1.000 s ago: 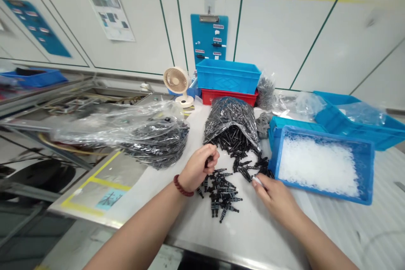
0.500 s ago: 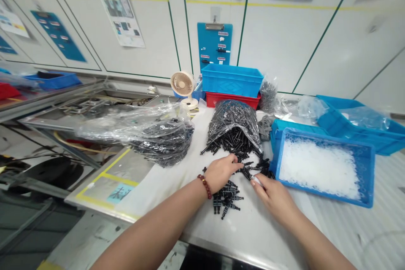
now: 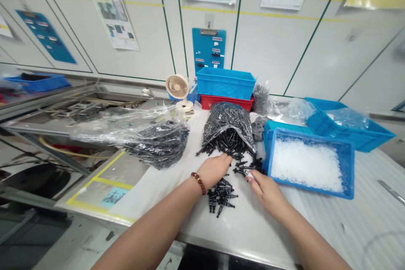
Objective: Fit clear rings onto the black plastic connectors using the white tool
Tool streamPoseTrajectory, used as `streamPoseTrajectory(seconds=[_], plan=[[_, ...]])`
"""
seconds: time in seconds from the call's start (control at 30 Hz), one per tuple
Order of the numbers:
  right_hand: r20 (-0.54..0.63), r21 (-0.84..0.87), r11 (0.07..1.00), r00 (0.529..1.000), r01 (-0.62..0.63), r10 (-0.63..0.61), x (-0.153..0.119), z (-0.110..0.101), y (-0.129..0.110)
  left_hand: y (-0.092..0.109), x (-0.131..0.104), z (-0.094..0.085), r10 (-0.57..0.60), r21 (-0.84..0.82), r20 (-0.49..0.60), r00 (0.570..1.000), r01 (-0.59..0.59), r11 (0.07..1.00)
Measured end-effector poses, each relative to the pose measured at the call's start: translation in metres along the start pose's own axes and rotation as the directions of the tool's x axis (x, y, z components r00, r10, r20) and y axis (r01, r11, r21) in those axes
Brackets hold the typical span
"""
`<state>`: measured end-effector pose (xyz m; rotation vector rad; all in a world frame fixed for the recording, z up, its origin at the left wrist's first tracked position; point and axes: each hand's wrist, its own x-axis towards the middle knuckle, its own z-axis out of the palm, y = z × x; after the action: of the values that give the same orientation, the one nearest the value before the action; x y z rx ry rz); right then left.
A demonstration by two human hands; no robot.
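My left hand [image 3: 215,169], with a beaded bracelet on the wrist, is at the mouth of a clear bag [image 3: 228,114] that spills slim black rod-like parts [image 3: 230,141]. Its fingers are curled together, and what they hold, if anything, is hidden. My right hand [image 3: 266,190] pinches a small whitish piece [image 3: 249,174], its exact kind unclear, beside loose black parts [image 3: 253,164]. Nearer to me, below the left hand, lies a small heap of black parts with pale rings [image 3: 220,198].
To the right, a blue bin [image 3: 316,192] holds many small white translucent rings. Another bag of black parts [image 3: 161,143] lies left. Behind stand a small fan [image 3: 177,87], a blue crate [image 3: 226,83] on a red one [image 3: 226,102], and more blue bins [image 3: 357,135].
The left hand's fingers have drawn back from the loose parts near the right hand and curled in. My right hand keeps its pinch. The whole view has shifted slightly.
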<state>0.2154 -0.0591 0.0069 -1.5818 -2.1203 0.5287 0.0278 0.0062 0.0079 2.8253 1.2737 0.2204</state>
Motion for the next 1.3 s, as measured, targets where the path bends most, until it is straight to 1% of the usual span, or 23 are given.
streamPoseTrajectory(seconds=[0.07, 0.1, 0.13, 0.2, 0.27, 0.37, 0.4, 0.47, 0.53, 0.63, 0.8, 0.87, 1.0, 1.07, 1.17, 1.23, 1.3], plan=[[-0.015, 0.007, 1.0, 1.0, 0.015, -0.015, 0.0, -0.001, 0.001, -0.001, -0.001, 0.0, -0.079, -0.157, -0.074, 0.994, 0.066, 0.985], [-0.017, 0.008, 1.0, 1.0, 0.019, -0.019, -0.001, -0.001, 0.002, -0.001, -0.002, 0.0, -0.132, -0.261, -0.109, 0.985, 0.099, 0.96], [-0.016, 0.007, 1.0, 1.0, 0.018, -0.018, -0.001, -0.002, 0.002, -0.001, -0.004, 0.0, -0.182, -0.372, -0.141, 0.973, 0.118, 0.921], [-0.002, -0.008, 1.0, 1.0, 0.006, -0.006, -0.001, -0.003, 0.002, -0.001, -0.008, -0.001, -0.247, -0.585, -0.181, 0.952, 0.098, 0.805], [0.015, -0.023, 1.0, 1.0, -0.011, 0.012, -0.001, -0.003, 0.001, 0.0, -0.012, -0.002, -0.247, -0.746, -0.181, 0.952, 0.031, 0.665], [0.042, -0.016, 1.0, 0.999, -0.013, 0.013, -0.001, -0.004, -0.001, 0.003, -0.017, -0.005, -0.207, -0.881, -0.133, 0.969, -0.021, 0.472], [0.049, -0.009, 1.0, 0.999, -0.008, 0.009, -0.001, -0.004, -0.002, 0.005, -0.018, -0.006, -0.201, -0.905, -0.118, 0.972, -0.022, 0.425], [0.067, -0.001, 1.0, 0.998, -0.004, 0.004, -0.001, -0.005, -0.003, 0.007, -0.019, -0.007, -0.199, -0.928, -0.096, 0.975, -0.016, 0.371], [0.084, -0.001, 1.0, 0.996, -0.011, 0.011, -0.002, -0.006, -0.005, 0.008, -0.019, -0.007, -0.186, -0.929, -0.082, 0.979, -0.008, 0.371], [0.105, 0.011, 1.0, 0.994, -0.015, 0.014, -0.002, -0.006, -0.005, 0.008, -0.02, -0.005, -0.156, -0.915, -0.073, 0.985, -0.004, 0.404], [0.131, 0.0, 1.0, 0.991, 0.017, -0.017, -0.003, -0.004, -0.003, 0.007, -0.021, 0.001, -0.149, -0.918, -0.046, 0.988, 0.017, 0.396], [0.135, -0.035, 0.999, 0.991, 0.011, -0.006, -0.003, -0.004, -0.004, 0.006, -0.022, 0.003, -0.141, -0.899, -0.046, 0.989, 0.02, 0.436], [0.129, -0.167, 0.986, 0.991, -0.004, 0.026, -0.004, -0.006, -0.007, 0.004, -0.022, 0.001, -0.096, -0.814, -0.079, 0.992, -0.009, 0.58], [0.135, -0.215, 0.977, 0.991, 0.009, 0.02, -0.004, -0.006, -0.009, 0.004, -0.021, 0.001, -0.053, -0.773, -0.075, 0.996, -0.024, 0.634], [0.15, -0.243, 0.97, 0.989, 0.027, 0.01, -0.004, -0.004, -0.01, 0.005, -0.022, 0.002, -0.003, -0.737, -0.063, 0.998, -0.045, 0.674], [0.154, -0.248, 0.968, 0.988, 0.031, 0.008, -0.004, -0.001, -0.01, 0.007, -0.022, 0.004, 0.018, -0.708, -0.084, 0.996, -0.073, 0.703], [0.158, -0.242, 0.97, 0.987, 0.036, 0.003, -0.004, 0.001, -0.01, 0.008, -0.023, 0.006, 0.069, -0.672, -0.113, 0.991, -0.128, 0.729]])
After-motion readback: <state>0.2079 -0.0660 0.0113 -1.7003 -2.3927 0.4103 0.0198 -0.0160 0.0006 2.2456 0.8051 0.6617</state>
